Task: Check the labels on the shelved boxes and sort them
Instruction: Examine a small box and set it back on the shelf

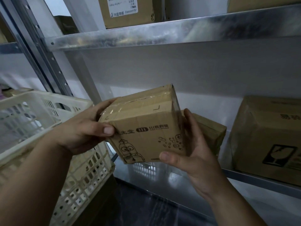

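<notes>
Two hands: left hand [84, 132] and right hand [192, 154], both bare, both grasping one carton from opposite sides.
Left fingers [111, 101]: wrapped over the taped top edge, with the thumb pressed on the printed front face near its upper left corner.
Right fingers [189, 116]: curled behind the carton's right side, with the thumb on the lower right corner of the front face.
One held box [143, 128]: small brown carton with clear tape, tilted, clamped between the two sets of fingers and off any surface. Its face with a cartoon figure and Chinese print is turned toward the camera.
One crate [48, 111]: cream plastic with slotted walls, just left of and below the left fingers. The left forearm crosses above its rim.
One small box [210, 132]: directly behind the right fingers, on the lower shelf [252, 177], partly hidden by them.
One large box [267, 136]: well to the right of the right fingers on that same shelf, with a broken-glass symbol on its front.
Two shelves: the lower one beneath and beyond the right fingers, and the upper shelf [162, 32] high above both hands.
Two upper boxes: labelled box [128, 12] above the left fingers, carrying a white label [122, 5] whose small print is unreadable, and corner box [260, 4] far up to the right, cut off by the frame.
Boxes counted: five.
</notes>
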